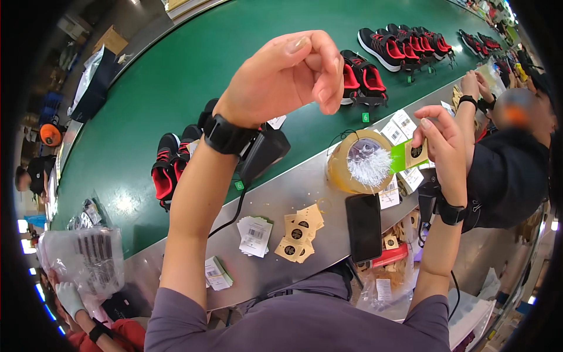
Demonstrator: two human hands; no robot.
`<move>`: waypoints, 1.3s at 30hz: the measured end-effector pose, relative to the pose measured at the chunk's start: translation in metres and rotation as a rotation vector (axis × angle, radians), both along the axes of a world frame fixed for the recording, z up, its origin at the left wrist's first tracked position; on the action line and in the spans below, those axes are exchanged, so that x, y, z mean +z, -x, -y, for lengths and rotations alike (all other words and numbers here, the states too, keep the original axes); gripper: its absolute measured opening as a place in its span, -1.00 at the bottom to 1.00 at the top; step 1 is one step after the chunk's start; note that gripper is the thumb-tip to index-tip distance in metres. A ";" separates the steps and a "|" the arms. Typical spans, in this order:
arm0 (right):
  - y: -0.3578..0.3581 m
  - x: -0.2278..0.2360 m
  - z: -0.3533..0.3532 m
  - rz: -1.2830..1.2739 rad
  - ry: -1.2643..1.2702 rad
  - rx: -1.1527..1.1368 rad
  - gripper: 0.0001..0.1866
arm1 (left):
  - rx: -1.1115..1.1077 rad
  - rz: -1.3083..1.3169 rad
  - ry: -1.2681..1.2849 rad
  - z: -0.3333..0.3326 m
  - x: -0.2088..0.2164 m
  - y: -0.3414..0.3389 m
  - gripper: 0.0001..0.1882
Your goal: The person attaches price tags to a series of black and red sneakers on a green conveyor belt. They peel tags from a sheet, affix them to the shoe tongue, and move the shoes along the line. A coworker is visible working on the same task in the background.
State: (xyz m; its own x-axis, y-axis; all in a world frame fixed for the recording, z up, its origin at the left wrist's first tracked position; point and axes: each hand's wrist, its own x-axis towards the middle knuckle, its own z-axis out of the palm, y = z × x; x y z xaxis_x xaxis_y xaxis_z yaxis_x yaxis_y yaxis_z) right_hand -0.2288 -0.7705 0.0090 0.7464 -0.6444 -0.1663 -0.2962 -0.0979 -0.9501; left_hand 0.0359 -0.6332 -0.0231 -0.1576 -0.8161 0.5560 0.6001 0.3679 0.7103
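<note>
At left, the left hand [284, 79] hovers over the green belt [176, 88], fingers half curled, holding nothing I can see. Then comes the tub [338, 167] of white strings [368, 161]. Right of it, the nearer right hand [443, 141] pinches the tags [416, 152] between thumb and fingers; they jut left, long axis roughly sideways, green end toward the strings.

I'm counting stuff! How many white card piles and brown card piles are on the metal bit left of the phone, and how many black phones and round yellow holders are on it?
White card piles: 2
Brown card pile: 1
Black phone: 1
Round yellow holder: 1
Total: 5
</note>
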 end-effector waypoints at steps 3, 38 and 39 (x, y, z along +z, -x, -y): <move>-0.006 0.009 -0.006 -0.037 0.072 0.025 -0.82 | -0.028 0.029 0.026 -0.010 0.007 0.001 -0.65; -0.063 0.000 0.096 0.287 -0.025 -0.070 -0.79 | 0.509 1.576 -0.352 0.117 -0.138 0.049 -0.39; -0.070 0.001 0.098 0.231 -0.010 -0.069 -0.79 | 0.539 1.612 -0.349 0.114 -0.139 0.050 -0.44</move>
